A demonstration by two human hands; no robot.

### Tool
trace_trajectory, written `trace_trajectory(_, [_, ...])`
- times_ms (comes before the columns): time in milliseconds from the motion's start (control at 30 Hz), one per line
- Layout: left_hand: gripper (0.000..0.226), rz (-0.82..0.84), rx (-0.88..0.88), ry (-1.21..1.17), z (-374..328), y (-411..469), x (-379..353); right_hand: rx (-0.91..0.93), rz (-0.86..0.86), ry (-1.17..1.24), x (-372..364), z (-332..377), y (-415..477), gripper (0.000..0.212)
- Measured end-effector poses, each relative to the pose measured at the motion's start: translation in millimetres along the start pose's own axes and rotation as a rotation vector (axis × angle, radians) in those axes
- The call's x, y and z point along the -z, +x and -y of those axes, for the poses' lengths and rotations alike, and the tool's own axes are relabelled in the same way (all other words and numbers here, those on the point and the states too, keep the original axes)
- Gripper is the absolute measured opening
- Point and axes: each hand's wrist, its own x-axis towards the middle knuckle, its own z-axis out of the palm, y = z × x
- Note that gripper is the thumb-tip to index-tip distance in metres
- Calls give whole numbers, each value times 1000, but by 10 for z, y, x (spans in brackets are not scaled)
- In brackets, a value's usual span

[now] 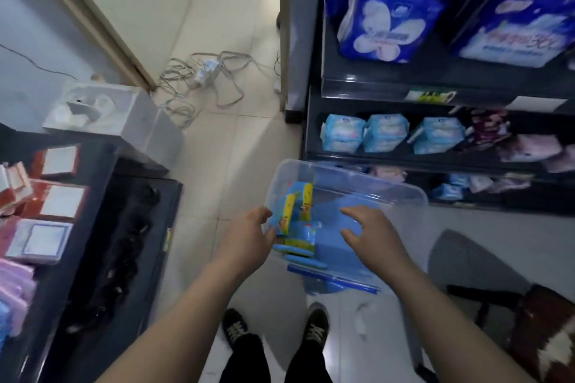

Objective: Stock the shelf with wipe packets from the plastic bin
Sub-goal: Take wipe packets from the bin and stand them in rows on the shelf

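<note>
A clear plastic bin [361,178] sits low in front of me on a blue lid [333,281]. Several blue and yellow wipe packets [298,218] stand and lie in its left end; the rest of the bin holds nothing. My left hand [250,236] is at the bin's left wall, thumb at the rim and fingers curled round the wall beside the packets. My right hand [370,235] hovers over the bin's middle, fingers spread and loosely bent, holding nothing. The dark shelf [404,159] stands just beyond the bin at right.
The shelf carries light blue packs [385,134], pink packs [529,148] and large blue bags [385,19] higher up. A dark counter [124,227] with boxed goods is at left. Cables [205,78] lie on the tiled floor ahead. A stool [541,329] stands at right.
</note>
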Motion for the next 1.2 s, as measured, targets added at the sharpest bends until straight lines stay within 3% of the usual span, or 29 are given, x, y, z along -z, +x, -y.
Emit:
trace_trajectory(133, [33,3,216,-203,-60,406,-590,-40,41,37,-233,-539,218,41])
trace_trajectory(267, [26,15,475,-516,334,946,-1288,-113,43,89,-534,-882,513,40])
trace_trajectory(433, [57,23,736,-749,812,1566,-1976,-161,47,174,-942,-1109,912,38])
trace_trajectory(633, [20,-128,1002,-1199,777,1909,-2224,-178,50,230,-1383,-1233,1369,36])
trace_trajectory(733, [24,-169,1081,-1530,690,1936,-2165,-207,49,271,-1579,-1242,1559,36])
trace_trajectory(800, [36,-164,1064,-1751,576,1851,-2036,-229,34,310,-1687,-1228,1688,38])
trace_trajectory(867, [22,-139,991,-1816,442,1638,-1850,-240,17,345,-1777,-1195,1842,40])
trace_trajectory(967, [16,-151,703,-1601,388,1295,-1628,-263,0,412,-1877,-1138,2084,40])
trace_trajectory(1067, [25,-316,425,-1243,549,1092,-1477,-308,11,439,-1976,-1087,2266,35])
trace_trajectory(1200, [25,-431,380,-1078,735,1069,-1334,-393,33,344,-2113,-1007,2423,46])
